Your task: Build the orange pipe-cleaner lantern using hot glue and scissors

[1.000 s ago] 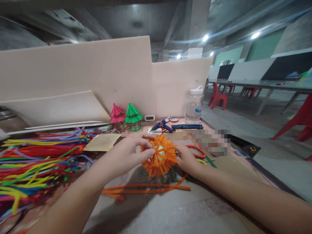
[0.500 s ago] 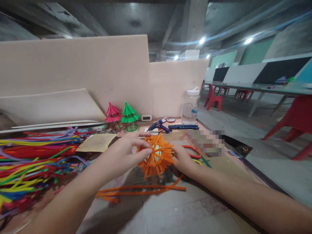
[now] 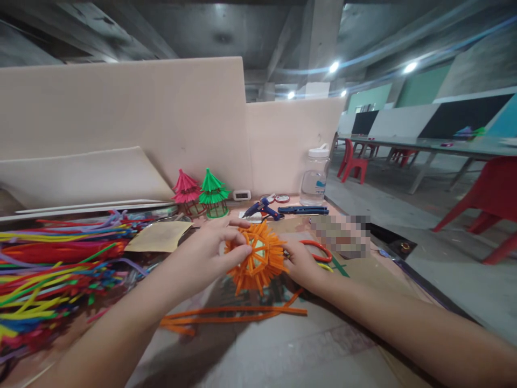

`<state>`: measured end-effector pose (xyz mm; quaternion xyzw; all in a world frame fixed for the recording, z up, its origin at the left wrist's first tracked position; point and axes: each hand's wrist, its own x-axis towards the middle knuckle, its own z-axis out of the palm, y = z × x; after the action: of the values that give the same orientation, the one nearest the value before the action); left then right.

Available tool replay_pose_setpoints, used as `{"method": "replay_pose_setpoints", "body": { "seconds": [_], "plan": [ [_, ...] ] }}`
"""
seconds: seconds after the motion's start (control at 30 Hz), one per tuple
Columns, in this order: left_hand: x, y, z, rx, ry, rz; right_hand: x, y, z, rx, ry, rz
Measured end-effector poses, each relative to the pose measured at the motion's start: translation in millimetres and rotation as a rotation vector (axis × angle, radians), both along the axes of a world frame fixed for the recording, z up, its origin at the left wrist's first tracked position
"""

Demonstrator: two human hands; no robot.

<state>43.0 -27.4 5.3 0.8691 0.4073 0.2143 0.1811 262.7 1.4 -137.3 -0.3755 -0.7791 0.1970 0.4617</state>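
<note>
An orange pipe-cleaner roof (image 3: 258, 269), with short strips fanned out around its rim and something pale showing inside, is held up between my two hands. My left hand (image 3: 220, 242) grips it from the left, thumb across the front and fingers over the top. From the right, my right hand (image 3: 301, 261) pinches its edge, with the fingertips partly hidden behind the strips. Loose orange pipe cleaners (image 3: 238, 315) lie on the table just below. Beside my right hand are the orange-red handles of a pair of scissors (image 3: 323, 249), mostly covered.
Bundles of coloured pipe cleaners (image 3: 52, 269) fill the left side. At the back stand a pink pagoda (image 3: 188, 191), a green pagoda (image 3: 214, 191), a small digital clock (image 3: 242, 195), a blue glue gun (image 3: 264, 208), a dark blue long-handled tool (image 3: 302, 210) and a water bottle (image 3: 314, 180).
Almost nothing differs. The view has shifted very slightly, and both hands keep their hold on the orange roof.
</note>
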Motion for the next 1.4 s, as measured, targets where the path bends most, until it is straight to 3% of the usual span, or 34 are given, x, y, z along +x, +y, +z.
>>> {"method": "replay_pose_setpoints", "body": {
  "seconds": [0.37, 0.63, 0.7, 0.87, 1.03, 1.13, 1.4],
  "plan": [
    [0, -2, -0.2, 0.052, 0.026, 0.007, 1, 0, -1.3, -0.001, -0.024, -0.009],
    [-5, -3, -0.4, 0.343, 0.0, 0.12, 1, 2, -2.7, 0.048, -0.056, -0.008],
    [-6, -3, 0.7, 0.344, 0.009, 0.09, 1, 1, -1.6, 0.068, -0.066, -0.005],
    [-9, -3, 5.7, 0.247, 0.106, -0.136, 3, -3, 1.3, 0.113, -0.105, 0.0],
    [-13, -6, 10.4, 0.232, 0.04, -0.139, 5, -6, 1.6, 0.165, -0.151, 0.009],
    [-11, -10, 11.3, 0.211, 0.11, -0.166, 6, -7, 1.8, 0.201, -0.172, 0.011],
    [-2, -10, 2.4, 0.164, 0.142, -0.246, 6, -7, 0.9, 0.261, -0.211, 0.002]
  ]
}}
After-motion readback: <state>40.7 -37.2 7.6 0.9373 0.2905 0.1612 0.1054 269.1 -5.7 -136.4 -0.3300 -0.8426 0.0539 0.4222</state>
